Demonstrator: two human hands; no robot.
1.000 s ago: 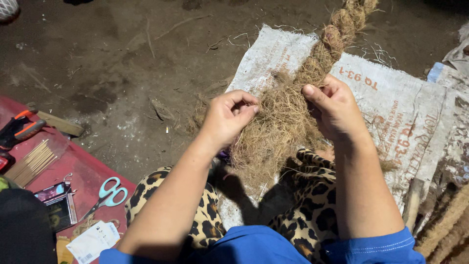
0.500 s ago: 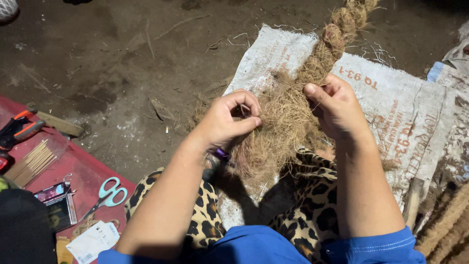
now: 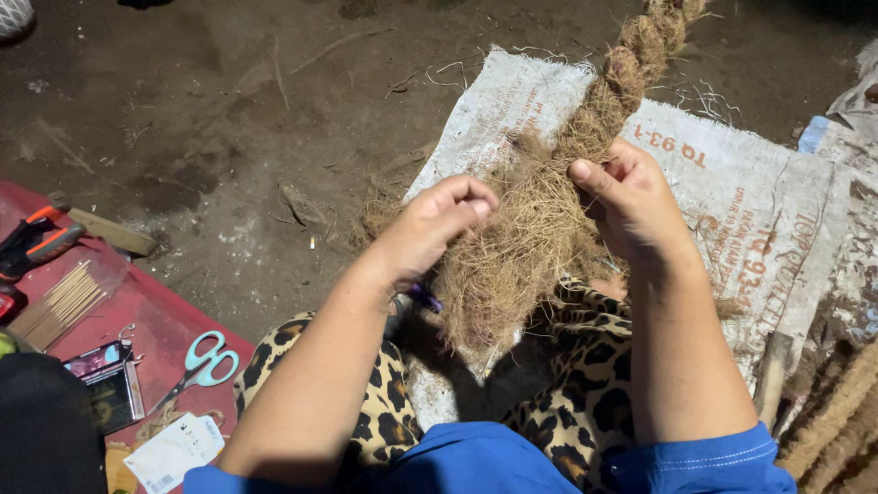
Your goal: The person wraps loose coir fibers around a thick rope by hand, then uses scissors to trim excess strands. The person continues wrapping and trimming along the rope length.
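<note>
Both the left hand [image 3: 439, 224] and right hand [image 3: 631, 201] pinch loose brown coir fibre [image 3: 517, 265] below the thick twisted coir rope [image 3: 631, 64], mid-twist; feeding it in needs firm tension

Teal scissors [image 3: 206, 359], stick bundle [image 3: 57, 306] & orange-handled pliers [image 3: 35, 240] on red mat [image 3: 155, 325], w/ white sack [image 3: 759, 210] on dirt.

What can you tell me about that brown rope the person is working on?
The rope is thick, coarse, brown fibre, twisted into chunky strands. It runs from the picture's top edge down over a white woven sack on the dirt floor. Its near end loosens into a shaggy tuft of fibres, pinched by the left hand and right hand above leopard-print legs.
</note>
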